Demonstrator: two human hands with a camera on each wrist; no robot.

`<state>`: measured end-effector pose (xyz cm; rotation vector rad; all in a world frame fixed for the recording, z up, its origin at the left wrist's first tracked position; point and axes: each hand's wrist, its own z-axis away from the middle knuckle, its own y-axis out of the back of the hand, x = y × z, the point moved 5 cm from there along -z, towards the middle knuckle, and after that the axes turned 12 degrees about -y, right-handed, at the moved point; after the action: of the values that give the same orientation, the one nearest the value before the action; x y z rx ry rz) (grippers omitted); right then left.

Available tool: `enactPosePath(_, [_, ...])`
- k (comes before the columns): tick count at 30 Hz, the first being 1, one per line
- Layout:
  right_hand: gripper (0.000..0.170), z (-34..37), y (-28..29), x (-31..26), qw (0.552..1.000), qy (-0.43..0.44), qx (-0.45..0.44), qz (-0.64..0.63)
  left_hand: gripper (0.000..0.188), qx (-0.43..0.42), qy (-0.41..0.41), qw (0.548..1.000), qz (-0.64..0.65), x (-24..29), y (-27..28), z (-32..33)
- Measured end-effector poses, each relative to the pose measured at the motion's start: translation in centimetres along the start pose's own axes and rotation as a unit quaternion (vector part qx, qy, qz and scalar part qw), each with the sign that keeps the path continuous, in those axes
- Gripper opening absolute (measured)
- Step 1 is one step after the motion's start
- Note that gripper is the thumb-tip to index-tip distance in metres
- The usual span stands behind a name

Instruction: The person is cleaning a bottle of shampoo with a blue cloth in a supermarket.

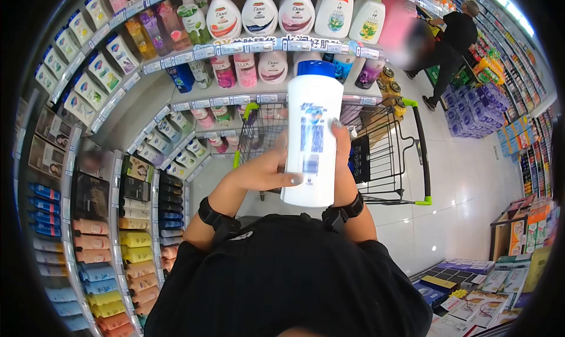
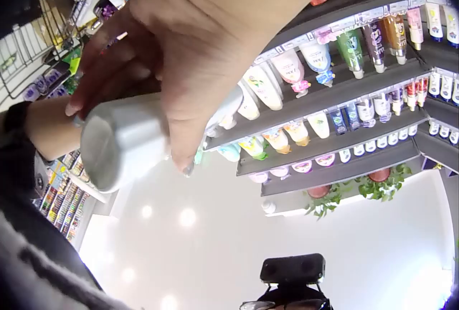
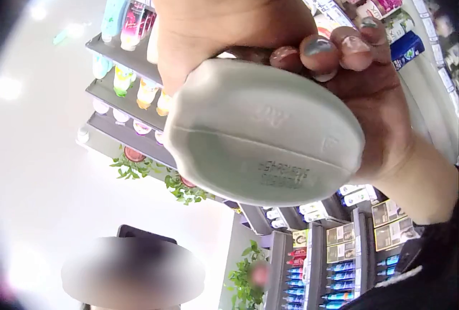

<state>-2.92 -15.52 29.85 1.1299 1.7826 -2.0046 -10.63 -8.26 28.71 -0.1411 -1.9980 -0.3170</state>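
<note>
In the head view I hold a tall white bottle with a blue cap (image 1: 312,134) upright before my chest, its back label and barcode facing me. My left hand (image 1: 265,171) grips its lower left side, thumb laid across the front. On the other side my right hand (image 1: 344,160) holds it, with the thumb at the edge higher up. The left wrist view shows the left hand (image 2: 193,52) over the bottle (image 2: 133,145), thumb along its side. From below, the right wrist view shows the oval bottle base (image 3: 265,138), with the right hand (image 3: 222,8) against it.
A wire shopping cart (image 1: 382,160) with green corners stands just beyond my hands. Shelves of pump bottles (image 1: 259,13) curve ahead and to the left. A person in black (image 1: 456,40) stands in the right aisle near stacked purple packs (image 1: 474,110). Boxed goods (image 1: 471,301) lie at lower right.
</note>
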Motion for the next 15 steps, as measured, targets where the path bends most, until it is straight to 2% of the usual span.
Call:
enactPosePath(3, [0.084,-0.9,-0.2,0.0,0.992,-0.001,-0.097,-0.078,0.039,0.048,0.081,0.994,0.054,-0.2,0.1,-0.1])
enactPosePath(4, [0.076,-0.9,-0.1,-0.1,0.992,0.001,-0.078,-0.102,0.033,0.051,0.1,0.992,0.058,-0.1,0.2,-0.2])
enactPosePath(15, [0.07,-0.5,0.7,0.9,0.994,-0.028,-0.044,-0.095,0.034,0.084,0.084,0.99,0.077,-0.4,0.0,0.6])
